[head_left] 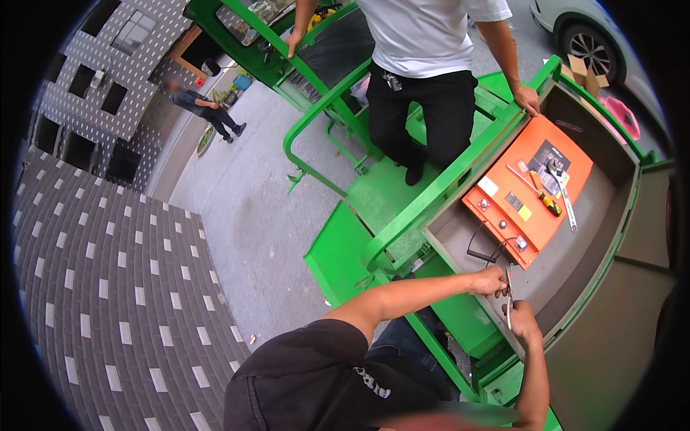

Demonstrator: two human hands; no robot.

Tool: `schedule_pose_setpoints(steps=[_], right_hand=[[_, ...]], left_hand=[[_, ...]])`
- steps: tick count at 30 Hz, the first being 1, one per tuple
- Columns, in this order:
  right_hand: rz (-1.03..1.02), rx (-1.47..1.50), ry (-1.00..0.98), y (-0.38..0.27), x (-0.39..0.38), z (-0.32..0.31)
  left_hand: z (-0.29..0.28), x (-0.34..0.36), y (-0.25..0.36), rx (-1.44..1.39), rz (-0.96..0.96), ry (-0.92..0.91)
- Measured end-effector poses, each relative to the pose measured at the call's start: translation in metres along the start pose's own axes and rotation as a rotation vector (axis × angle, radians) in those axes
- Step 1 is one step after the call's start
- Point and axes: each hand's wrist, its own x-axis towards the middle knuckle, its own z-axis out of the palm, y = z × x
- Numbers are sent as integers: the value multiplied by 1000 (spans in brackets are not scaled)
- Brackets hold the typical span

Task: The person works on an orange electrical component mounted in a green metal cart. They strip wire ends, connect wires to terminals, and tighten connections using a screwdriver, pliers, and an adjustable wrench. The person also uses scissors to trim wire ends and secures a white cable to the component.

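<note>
My right hand (523, 321) is closed round a slim, pliers-like hand tool (509, 305) with pale handles, held upright over the edge of the green-framed compartment. Beside the tool's upper end, my left hand (490, 281) is closed in a pinch; what its fingers hold is too small to make out. Just beyond both hands lies a big orange battery (532, 194) with terminals along its near end. A thin black cable (480, 253) loops by those terminals. On the battery rest an adjustable wrench (563, 195) and a screwdriver (550, 206) with a yellow and black handle.
The compartment's green rail (445, 194) runs along its left side. Beyond it a person in a white shirt (424, 36) stands on the green vehicle, one hand on the rail. Another person (205, 104) stands far left. A pink basin (619, 117), cardboard and a parked car (596, 36) are far right.
</note>
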Motion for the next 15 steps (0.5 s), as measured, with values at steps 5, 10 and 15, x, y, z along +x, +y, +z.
schedule_pose_setpoints(steps=[5, 10, 15], right_hand=[[139, -255, 214, -36, -26, 3], [156, -238, 365, -38, -31, 18], [138, -297, 540, -14, -24, 43]], left_hand=[[7, 1, 21, -18, -42, 9], [21, 4, 24, 22, 9, 65], [28, 13, 9, -43, 85, 59]])
